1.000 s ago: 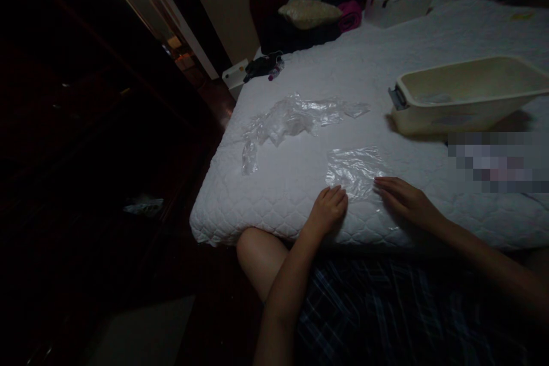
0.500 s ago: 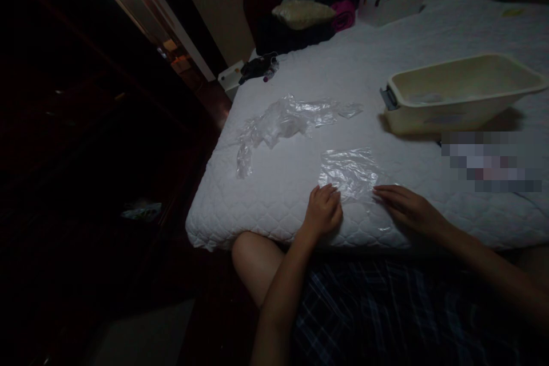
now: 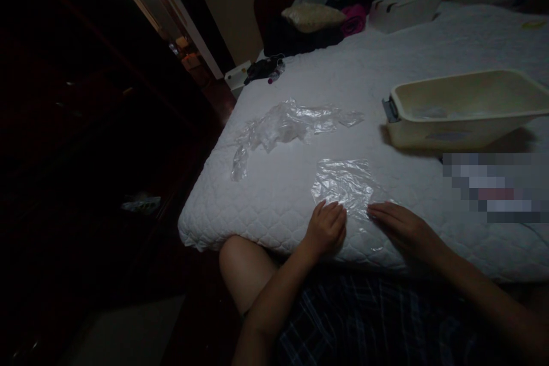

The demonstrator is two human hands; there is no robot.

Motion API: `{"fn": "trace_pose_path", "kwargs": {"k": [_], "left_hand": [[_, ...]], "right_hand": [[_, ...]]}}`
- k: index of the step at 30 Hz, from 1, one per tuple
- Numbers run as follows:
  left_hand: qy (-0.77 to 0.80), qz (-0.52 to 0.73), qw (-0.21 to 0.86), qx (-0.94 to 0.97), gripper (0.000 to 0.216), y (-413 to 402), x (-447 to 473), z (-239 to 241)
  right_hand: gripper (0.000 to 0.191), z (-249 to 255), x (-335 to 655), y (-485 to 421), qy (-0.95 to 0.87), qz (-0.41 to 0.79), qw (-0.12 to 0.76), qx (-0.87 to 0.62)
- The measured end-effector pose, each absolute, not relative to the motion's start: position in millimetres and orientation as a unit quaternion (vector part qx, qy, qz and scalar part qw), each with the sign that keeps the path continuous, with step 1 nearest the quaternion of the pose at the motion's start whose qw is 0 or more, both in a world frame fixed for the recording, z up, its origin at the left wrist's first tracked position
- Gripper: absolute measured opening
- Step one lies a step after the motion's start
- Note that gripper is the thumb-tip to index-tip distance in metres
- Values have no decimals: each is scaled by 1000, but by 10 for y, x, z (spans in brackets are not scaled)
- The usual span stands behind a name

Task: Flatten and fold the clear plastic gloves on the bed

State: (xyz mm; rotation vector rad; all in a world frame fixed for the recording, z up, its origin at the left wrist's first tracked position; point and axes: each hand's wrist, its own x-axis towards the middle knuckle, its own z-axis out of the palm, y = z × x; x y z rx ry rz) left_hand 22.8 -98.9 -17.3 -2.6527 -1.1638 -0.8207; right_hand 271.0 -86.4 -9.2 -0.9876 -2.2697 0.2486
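A clear, wrinkled plastic bag point(image 3: 343, 183) lies spread on the white quilted bed cover, close to its front edge. My left hand point(image 3: 326, 227) rests on the bag's near left part, its fingers slightly bent and apart. On the bag's near right side, my right hand point(image 3: 401, 226) touches it with fingertips, the fingers stretched out and its thumb hidden. More crumpled clear plastic point(image 3: 287, 123) lies farther back to the left, apart from both hands.
A cream plastic bin point(image 3: 454, 131) with a grey handle clip stands on the bed point(image 3: 240, 211) at the right. In front of it is a blurred-out patch. A white box point(image 3: 405, 11), a pillow point(image 3: 313, 16) and a magenta roll point(image 3: 354, 20) lie at the back.
The view has shifted, so the bed's things sit slightly lower in the picture. Both hands remain at the bag, which looks a little flatter and wider.
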Motion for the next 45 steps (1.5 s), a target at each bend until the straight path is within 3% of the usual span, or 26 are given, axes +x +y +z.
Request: {"fn": "trace_pose_path", "kwargs": {"k": [8,13,21,33,45], "left_hand": [[-357,-212,74,-907,30,-979,307,-252],[-352,-216,96,-906,29,-992,315,-238],[-358,-190,96,-909,24,-1020,316,-248],[-345,-209,137,-905,23,-1035,305,-237],[-351,-211,137,-902,25,-1053,301,-272]], "right_hand": [[25,111,2636,-690,-901,87,293,-308],[27,209,2578,-558,-900,148,242,-330],[28,251,2497,-496,-891,180,235,-345],[23,48,2361,-517,-844,94,304,-433],[22,-37,2353,-523,-853,47,324,-405]]}}
